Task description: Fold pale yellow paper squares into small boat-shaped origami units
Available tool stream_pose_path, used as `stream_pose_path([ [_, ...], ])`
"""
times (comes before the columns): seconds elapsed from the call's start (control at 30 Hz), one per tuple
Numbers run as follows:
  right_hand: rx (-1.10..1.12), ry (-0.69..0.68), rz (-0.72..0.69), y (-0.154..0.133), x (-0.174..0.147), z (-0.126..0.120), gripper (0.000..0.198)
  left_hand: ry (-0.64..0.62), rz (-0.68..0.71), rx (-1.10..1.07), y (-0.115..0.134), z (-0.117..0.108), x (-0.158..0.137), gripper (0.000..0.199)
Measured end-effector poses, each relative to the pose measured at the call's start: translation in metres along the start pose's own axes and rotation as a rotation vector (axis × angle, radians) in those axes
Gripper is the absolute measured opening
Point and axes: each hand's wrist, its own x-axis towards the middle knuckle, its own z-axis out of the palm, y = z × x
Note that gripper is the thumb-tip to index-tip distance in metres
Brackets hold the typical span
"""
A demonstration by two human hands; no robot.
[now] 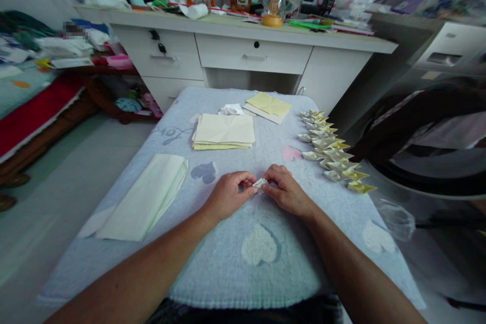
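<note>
Over the middle of the cloth-covered table, a small folded piece of paper [259,184] is pinched between both hands. My left hand [232,191] grips its left end between thumb and fingers. On the other end, my right hand [284,188] has its thumb and fingers closed too. The paper's lower part is partly hidden by the fingertips. Behind the hands lies a stack of cream and yellow paper sheets [224,130]. Several folded paper boats [332,149], white and yellow, stand in rows at the table's right side.
A long folded pale paper [146,197] lies at the left of the table cloth [212,263]. Toward the back are a crumpled white tissue [231,109] and yellow and white sheets [269,105]. Beyond stands a cluttered white desk [254,53]; a washing machine [448,55] is at right.
</note>
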Motion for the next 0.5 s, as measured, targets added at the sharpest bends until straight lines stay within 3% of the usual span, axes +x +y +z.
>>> stream_pose_path([
  [0.5,0.065,0.026,-0.063,-0.0039,0.0006,0.0012,0.005,-0.002,-0.032,-0.040,-0.0015,-0.0008,0.0002,0.016],
])
